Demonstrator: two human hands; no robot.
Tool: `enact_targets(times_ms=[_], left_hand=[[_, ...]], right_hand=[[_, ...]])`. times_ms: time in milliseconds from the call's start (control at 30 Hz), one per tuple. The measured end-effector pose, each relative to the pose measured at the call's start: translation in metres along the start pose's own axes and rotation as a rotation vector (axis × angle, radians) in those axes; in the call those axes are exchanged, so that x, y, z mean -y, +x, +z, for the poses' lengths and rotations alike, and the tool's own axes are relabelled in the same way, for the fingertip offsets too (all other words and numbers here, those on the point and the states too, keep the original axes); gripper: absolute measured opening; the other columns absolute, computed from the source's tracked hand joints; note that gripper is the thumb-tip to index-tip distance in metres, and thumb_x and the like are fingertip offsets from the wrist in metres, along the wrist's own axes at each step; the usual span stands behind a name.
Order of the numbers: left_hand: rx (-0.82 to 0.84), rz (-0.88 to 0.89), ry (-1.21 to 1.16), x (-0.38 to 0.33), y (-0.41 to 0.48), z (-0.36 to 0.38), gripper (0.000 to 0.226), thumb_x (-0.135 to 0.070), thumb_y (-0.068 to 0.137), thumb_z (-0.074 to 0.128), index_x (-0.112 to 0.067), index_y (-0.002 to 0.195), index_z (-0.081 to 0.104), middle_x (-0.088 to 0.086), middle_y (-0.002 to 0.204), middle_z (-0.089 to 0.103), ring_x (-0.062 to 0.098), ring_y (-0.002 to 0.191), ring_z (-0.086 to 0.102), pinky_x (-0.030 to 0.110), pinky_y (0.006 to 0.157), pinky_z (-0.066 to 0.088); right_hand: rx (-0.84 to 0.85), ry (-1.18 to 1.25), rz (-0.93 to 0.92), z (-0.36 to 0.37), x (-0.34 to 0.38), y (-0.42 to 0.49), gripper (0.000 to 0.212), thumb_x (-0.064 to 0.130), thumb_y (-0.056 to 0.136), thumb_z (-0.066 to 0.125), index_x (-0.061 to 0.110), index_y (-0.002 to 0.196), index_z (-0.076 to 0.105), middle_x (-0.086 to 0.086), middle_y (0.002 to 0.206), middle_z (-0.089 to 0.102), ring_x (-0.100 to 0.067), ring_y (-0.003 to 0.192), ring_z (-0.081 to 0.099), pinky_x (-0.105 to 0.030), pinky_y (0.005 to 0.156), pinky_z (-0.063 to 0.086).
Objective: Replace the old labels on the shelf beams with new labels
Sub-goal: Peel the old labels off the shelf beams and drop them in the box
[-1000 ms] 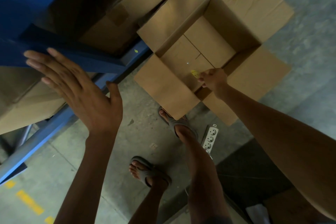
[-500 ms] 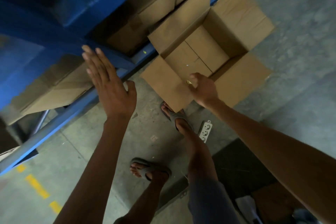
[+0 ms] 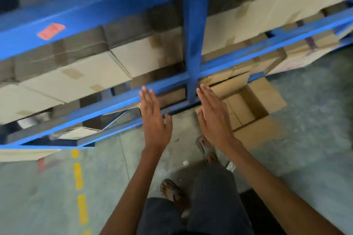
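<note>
Facing the blue shelf upright (image 3: 193, 44), your left hand (image 3: 155, 122) and right hand (image 3: 214, 120) flank it, both flat, fingers together, empty.

Open cardboard box (image 3: 246, 108) on floor just right of the fingertips, flaps spread, looks empty inside. Closed cartons (image 3: 80, 74) w/ tape patches on rack levels above & left of the fingers. Dashed yellow floor line (image 3: 79, 187) well below-left. White power strip (image 3: 230, 166) below, by a sandaled foot (image 3: 207, 150). Concrete floor (image 3: 305, 149) grey.
</note>
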State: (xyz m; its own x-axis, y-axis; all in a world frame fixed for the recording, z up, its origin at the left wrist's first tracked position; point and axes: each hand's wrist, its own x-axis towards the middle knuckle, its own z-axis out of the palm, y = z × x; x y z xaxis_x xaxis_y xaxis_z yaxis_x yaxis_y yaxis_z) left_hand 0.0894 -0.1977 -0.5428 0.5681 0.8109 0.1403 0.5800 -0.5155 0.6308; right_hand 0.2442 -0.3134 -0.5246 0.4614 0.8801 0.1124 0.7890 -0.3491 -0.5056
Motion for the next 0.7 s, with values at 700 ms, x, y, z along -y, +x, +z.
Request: enact_targets(times_ms=[700], left_hand=[[-0.444,0.079,0.133,0.027,0.066,-0.211,0.097,0.003,0.079,0.059,0.002,0.161,0.006,0.018,0.172,-0.004,0.031,0.16,-0.009,0.053,0.13,0.007]], right_hand=[[-0.236,-0.149,-0.393,-0.015,0.248,0.143,0.069,0.016,0.094,0.061,0.013,0.158,0.036,-0.012,0.17,0.019,-0.029,0.159,0.013,-0.049,0.122,0.028]])
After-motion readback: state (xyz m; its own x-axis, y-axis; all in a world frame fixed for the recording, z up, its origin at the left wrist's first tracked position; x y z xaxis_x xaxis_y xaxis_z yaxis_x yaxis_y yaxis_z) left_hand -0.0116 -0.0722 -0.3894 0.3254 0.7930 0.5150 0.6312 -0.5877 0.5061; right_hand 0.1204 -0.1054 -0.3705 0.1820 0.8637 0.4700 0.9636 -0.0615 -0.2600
